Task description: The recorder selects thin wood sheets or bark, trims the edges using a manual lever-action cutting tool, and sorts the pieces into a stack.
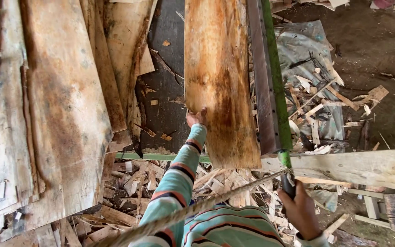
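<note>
- Wood veneer sheet (218, 82): long, thin, stained, stretching away from left hand (196, 117) across dark bench (163, 91); probably light but floppy and brittle, apt to split along the grain; best held at near edge, flat.
- Green-edged lever blade (270, 77): rigid, heavy-looking, just right of sheet, running down to right hand (300, 211).
- Rope (197, 208): taut, crossing below left fingers.
- Left fingers pinching sheet's near corner; right fingers clenched round dark handle (288, 183).
</note>
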